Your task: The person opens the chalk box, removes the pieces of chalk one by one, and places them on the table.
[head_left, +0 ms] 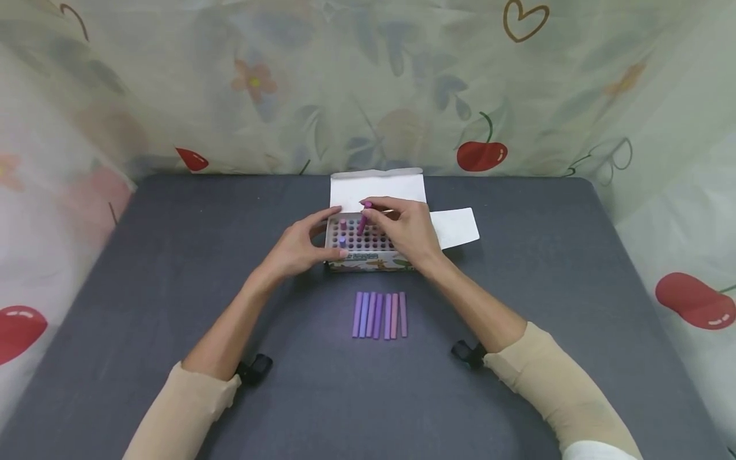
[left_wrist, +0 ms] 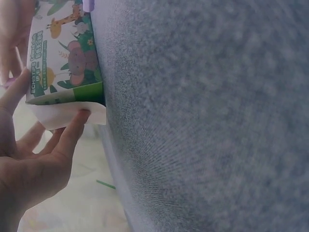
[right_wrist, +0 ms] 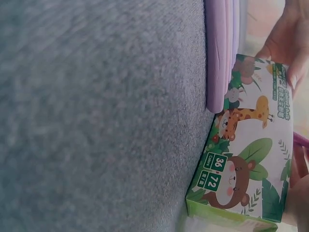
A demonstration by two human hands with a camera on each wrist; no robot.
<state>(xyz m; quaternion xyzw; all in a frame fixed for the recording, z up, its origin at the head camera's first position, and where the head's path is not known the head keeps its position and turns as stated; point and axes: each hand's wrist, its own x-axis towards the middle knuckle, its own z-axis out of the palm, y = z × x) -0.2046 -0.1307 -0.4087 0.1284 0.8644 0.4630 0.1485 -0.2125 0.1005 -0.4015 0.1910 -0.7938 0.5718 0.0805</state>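
Note:
A cardboard chalk box printed with cartoon animals stands with its lid up, showing a tray of round holes. My left hand holds the box by its left end, thumb at the front rim and fingers toward the back. In the left wrist view, fingers of that hand rest on the white side flap. Between thumb and fingers, my right hand pinches a dark magenta chalk stick, tilted over the holes. A pink chalk and a lilac chalk stand up in holes on the left.
In front of the box, a row of several purple and pink chalk sticks lies on the dark grey table. The white lid leans back, and another white flap sticks out right. A patterned curtain hangs behind.

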